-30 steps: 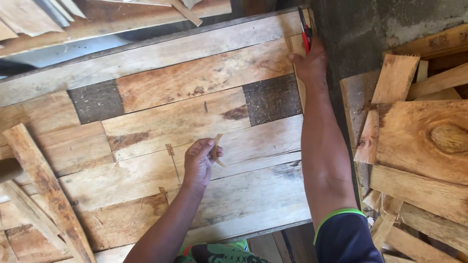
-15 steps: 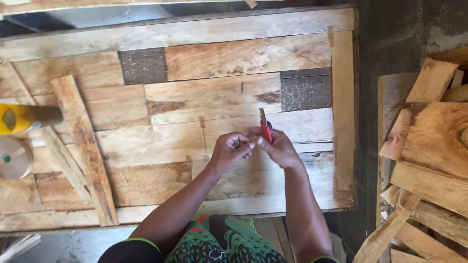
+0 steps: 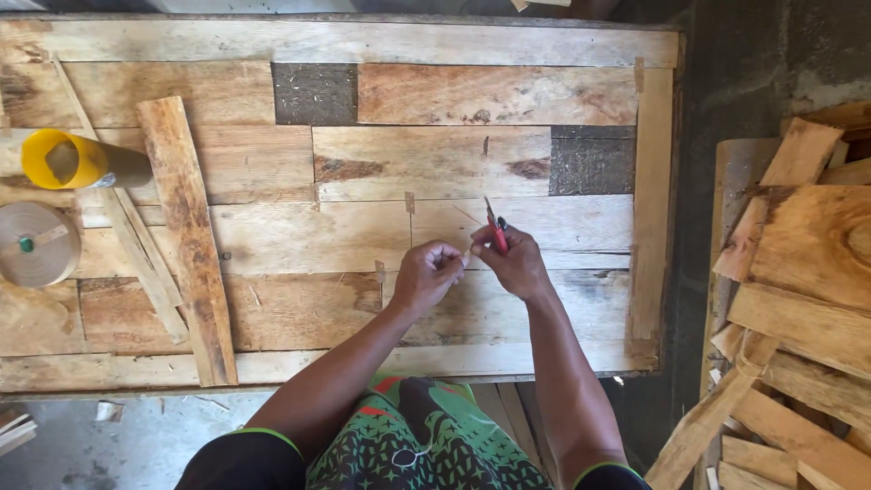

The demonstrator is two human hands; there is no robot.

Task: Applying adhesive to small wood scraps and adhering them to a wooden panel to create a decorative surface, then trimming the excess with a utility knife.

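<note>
While both hands meet over the middle of the wooden panel (image 3: pixel 472 163), the right hand (image 3: pixel 515 263) grips a red-handled tool (image 3: pixel 495 231), fingers closed round its lower end. That tool rises out of the top of the fist, just beside the left hand (image 3: pixel 428 272), which is curled with thumb and forefinger pinched together at a small pale sliver (image 3: pixel 466 259). Fingertips of the two hands all but touch at that point. What the sliver is cannot be made out; it is too small and largely covered by the fingers. The tool's lower handle is hidden inside the right fist, and its kind cannot be told for certain. Its long axis runs nearly straight away from the person, tip tilted slightly leftward toward the far boards. To the left, well apart from the hands, a loose plank (image 3: pixel 186 236) lies on the panel, with a yellow-capped tube (image 3: pixel 68 161) and a roll of brown tape (image 3: pixel 36 243) at the panel's left edge.
</note>
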